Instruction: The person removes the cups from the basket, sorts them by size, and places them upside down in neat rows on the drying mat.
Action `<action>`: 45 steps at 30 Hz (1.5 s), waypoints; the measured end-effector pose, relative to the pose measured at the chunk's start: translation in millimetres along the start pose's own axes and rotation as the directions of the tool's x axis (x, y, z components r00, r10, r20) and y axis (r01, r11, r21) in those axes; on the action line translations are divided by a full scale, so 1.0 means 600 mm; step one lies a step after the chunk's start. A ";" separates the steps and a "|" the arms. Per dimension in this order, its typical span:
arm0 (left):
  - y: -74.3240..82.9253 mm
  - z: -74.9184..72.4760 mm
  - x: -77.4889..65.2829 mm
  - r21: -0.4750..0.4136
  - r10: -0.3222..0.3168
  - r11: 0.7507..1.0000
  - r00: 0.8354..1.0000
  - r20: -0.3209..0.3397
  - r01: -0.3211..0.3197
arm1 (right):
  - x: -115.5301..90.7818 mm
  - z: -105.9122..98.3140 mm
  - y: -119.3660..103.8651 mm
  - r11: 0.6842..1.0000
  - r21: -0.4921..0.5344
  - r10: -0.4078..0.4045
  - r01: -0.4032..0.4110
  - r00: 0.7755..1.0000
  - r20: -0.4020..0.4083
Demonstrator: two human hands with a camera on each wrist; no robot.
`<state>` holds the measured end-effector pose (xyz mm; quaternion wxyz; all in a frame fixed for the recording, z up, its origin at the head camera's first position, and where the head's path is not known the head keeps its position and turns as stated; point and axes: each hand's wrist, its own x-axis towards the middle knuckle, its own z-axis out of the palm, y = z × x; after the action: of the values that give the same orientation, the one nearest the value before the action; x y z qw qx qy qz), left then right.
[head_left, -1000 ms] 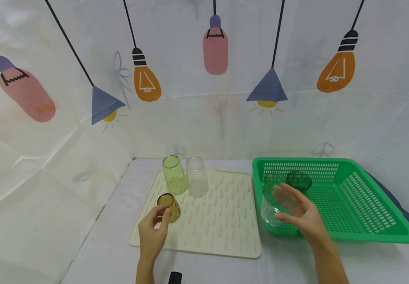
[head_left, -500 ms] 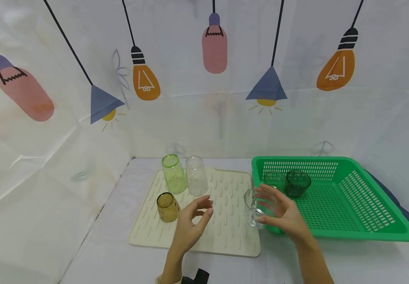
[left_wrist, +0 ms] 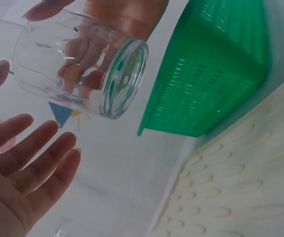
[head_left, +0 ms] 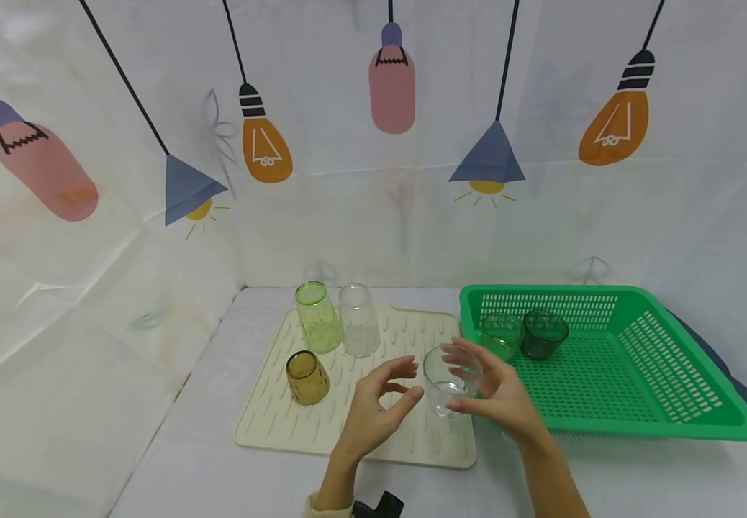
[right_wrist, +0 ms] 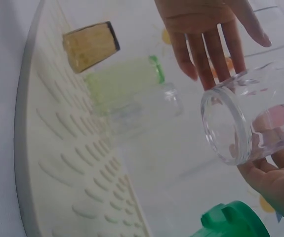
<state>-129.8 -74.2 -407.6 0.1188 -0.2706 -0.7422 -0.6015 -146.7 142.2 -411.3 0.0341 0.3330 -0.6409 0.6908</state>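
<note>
Both hands have drawn closer together since the earlier frame: the right hand (head_left: pixel 499 388) has brought a clear glass (head_left: pixel 440 385) leftward from the green basket's (head_left: pixel 632 434) near corner to above the cream mat (head_left: pixel 328 434), and the left hand (head_left: pixel 376 414) has shifted right to meet it. That puts the glass between the two hands, which looks like the start of a handover. Its mouth faces up and its thick base points down toward the mat; the long axis runs close to upright, with a slight tilt. Right fingers and thumb curl around its side, gripping it. Left fingers are loosely spread, holding nothing, just beside the glass. Left of those fingers, an amber glass (head_left: pixel 307 378) stands on the mat; farther beyond them stand a light green glass (head_left: pixel 318 320) and a tall clear tumbler (head_left: pixel 360 324). Beyond the right fingers, two darker glasses (head_left: pixel 544 334) sit inside the basket.
</note>
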 end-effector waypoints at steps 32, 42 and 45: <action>0.005 0.001 -0.001 0.071 -0.121 0.990 0.992 0.024 0.119 | 0.008 0.037 0.025 0.999 0.032 -0.019 0.014 0.986 0.166; 0.020 0.025 0.000 0.241 -0.188 0.943 0.966 -0.180 0.228 | 0.010 0.063 0.030 0.986 -0.148 -0.066 0.075 0.996 0.064; 0.022 0.029 0.000 0.272 -0.212 0.924 0.953 -0.216 0.267 | 0.009 0.067 0.028 0.980 -0.194 -0.036 0.043 0.999 0.039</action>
<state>-119.7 -55.9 -401.0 0.1512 -0.1001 -0.8379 -0.5148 -142.1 100.6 -424.9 0.0691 0.3528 -0.6991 0.6181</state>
